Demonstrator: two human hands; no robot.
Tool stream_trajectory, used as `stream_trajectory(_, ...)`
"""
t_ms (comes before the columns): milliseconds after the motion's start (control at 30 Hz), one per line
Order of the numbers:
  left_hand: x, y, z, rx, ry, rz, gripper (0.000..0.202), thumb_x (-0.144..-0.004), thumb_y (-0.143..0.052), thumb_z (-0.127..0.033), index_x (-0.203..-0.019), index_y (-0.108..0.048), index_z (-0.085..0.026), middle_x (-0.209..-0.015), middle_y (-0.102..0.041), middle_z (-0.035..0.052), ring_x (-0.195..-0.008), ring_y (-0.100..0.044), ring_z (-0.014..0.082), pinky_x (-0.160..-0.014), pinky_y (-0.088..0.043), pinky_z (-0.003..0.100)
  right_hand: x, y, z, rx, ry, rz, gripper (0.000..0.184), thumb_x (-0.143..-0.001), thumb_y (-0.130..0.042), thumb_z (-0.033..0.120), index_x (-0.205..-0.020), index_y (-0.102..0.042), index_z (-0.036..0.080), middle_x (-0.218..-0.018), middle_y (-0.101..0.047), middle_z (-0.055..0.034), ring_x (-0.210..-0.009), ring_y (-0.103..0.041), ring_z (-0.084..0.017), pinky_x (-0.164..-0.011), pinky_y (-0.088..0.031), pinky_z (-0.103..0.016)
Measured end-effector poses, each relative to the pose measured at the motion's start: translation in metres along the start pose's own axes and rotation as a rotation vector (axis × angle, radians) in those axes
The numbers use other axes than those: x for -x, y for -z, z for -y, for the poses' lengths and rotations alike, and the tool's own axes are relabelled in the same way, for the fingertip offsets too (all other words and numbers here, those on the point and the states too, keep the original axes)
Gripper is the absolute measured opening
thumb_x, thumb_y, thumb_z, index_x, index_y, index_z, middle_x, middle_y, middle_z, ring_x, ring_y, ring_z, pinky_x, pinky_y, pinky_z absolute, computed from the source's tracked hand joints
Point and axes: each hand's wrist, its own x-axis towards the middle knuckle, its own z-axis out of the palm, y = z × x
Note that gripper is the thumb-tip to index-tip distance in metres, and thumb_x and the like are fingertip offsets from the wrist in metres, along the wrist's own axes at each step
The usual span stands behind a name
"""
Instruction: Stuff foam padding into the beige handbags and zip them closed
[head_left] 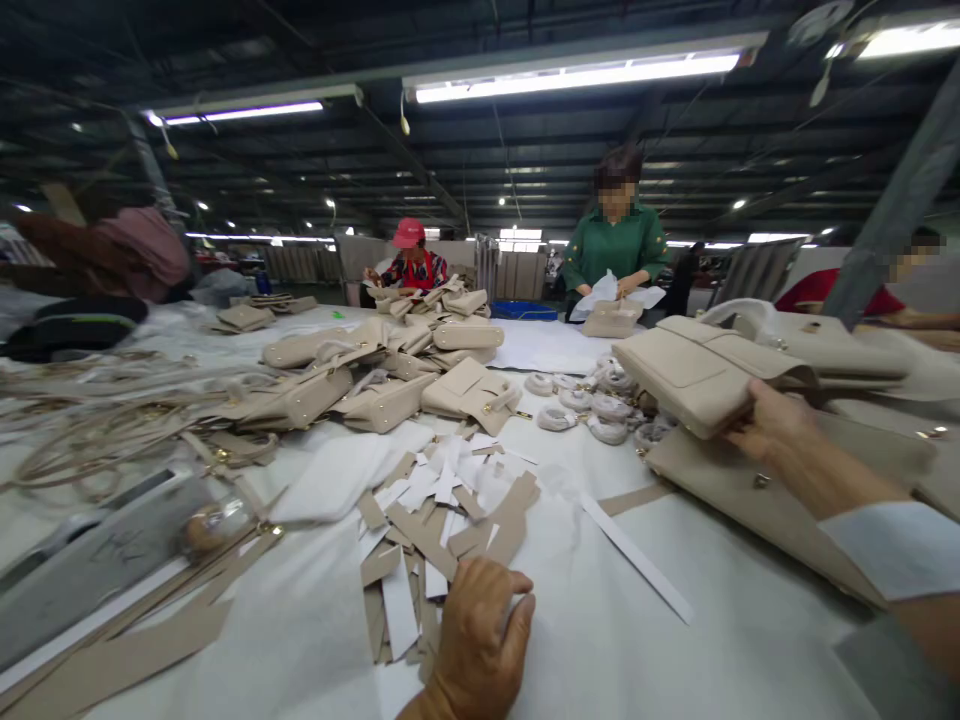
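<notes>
At the right, my right hand (780,430) grips the near corner of a beige handbag (682,375), tilted and raised over other bags. Its fingertips are partly hidden beneath the bag. A larger beige bag (765,490) with a small metal clasp lies just below it. My left hand (484,635) is low in the middle, fingers loosely curled, with a gap between thumb and forefinger and nothing seen in it. It is beside a heap of beige and white strips (427,530) on the white-covered table (600,640).
Beige bags (390,390) are piled mid-table, near wrapped coiled straps (592,400). More straps (112,430) and a grey board (112,560) lie left. Across the table, a person in green (615,250) handles a bag in white paper; another wears a red cap (409,233). A post (900,180) slants at right.
</notes>
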Motion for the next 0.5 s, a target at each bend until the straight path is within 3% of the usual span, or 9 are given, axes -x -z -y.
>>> stream_trajectory(33, 0.0, -0.002, 0.001, -0.004, 0.0, 0.02, 0.01, -0.084, -0.047, -0.017, -0.082, -0.056, -0.021, -0.073, -0.062, 0.0066, -0.07, -0.057, 0.0226, -0.067, -0.043, 0.041, 0.01, -0.013, -0.003, -0.055, -0.121, 0.122, 0.032, -0.09, -0.038, 0.029, -0.076, -0.062, 0.013, -0.077, -0.069, -0.0172, -0.057, -0.064, -0.019, -0.055, -0.051, -0.035)
stream_trajectory(100, 0.001, -0.006, 0.004, -0.005, -0.001, 0.067, 0.009, -0.081, -0.048, -0.017, -0.078, -0.056, -0.021, -0.068, -0.061, 0.0057, -0.068, -0.056, 0.0223, -0.064, -0.041, 0.04, 0.047, -0.042, -0.006, -0.26, -0.543, 0.531, 0.026, -0.089, -0.046, 0.033, -0.076, -0.059, 0.015, -0.078, -0.069, -0.0142, -0.061, -0.064, -0.019, -0.058, -0.053, -0.035)
stream_trajectory(200, 0.004, -0.011, 0.009, 0.008, -0.006, 0.144, 0.006, -0.076, -0.051, -0.017, -0.075, -0.056, -0.021, -0.066, -0.061, 0.0047, -0.066, -0.055, 0.0216, -0.063, -0.039, 0.039, 0.105, -0.097, -0.004, -0.307, -0.642, 0.937, 0.018, -0.077, -0.066, 0.025, -0.087, -0.062, 0.01, -0.085, -0.07, -0.0148, -0.065, -0.065, -0.019, -0.057, -0.054, -0.032)
stream_trajectory(300, 0.009, -0.017, 0.015, 0.007, -0.008, 0.187, 0.005, -0.074, -0.054, -0.017, -0.076, -0.057, -0.021, -0.068, -0.063, 0.0051, -0.067, -0.055, 0.0214, -0.063, -0.038, 0.038, 0.125, -0.168, 0.006, -0.332, -0.627, 0.904, 0.018, -0.08, -0.065, 0.02, -0.095, -0.06, 0.01, -0.088, -0.068, -0.0094, -0.064, -0.063, -0.014, -0.056, -0.053, -0.027)
stream_trajectory(400, 0.015, -0.023, 0.02, -0.025, -0.014, 0.201, 0.008, -0.069, -0.058, -0.019, -0.077, -0.058, -0.021, -0.068, -0.063, 0.0058, -0.068, -0.054, 0.0219, -0.062, -0.037, 0.038, 0.118, -0.238, 0.014, -0.345, -0.638, 0.795, 0.024, -0.088, -0.058, 0.026, -0.106, -0.057, 0.012, -0.1, -0.062, -0.0066, -0.077, -0.062, -0.014, -0.066, -0.054, -0.029)
stream_trajectory(500, 0.021, -0.032, 0.024, -0.065, 0.003, 0.218, 0.015, -0.063, -0.065, -0.022, -0.077, -0.059, -0.022, -0.069, -0.063, 0.0054, -0.071, -0.054, 0.022, -0.064, -0.038, 0.039, 0.115, -0.292, 0.02, -0.386, -0.665, 0.719, 0.03, -0.092, -0.052, 0.032, -0.116, -0.054, 0.013, -0.11, -0.058, -0.008, -0.088, -0.06, -0.016, -0.075, -0.053, -0.034)
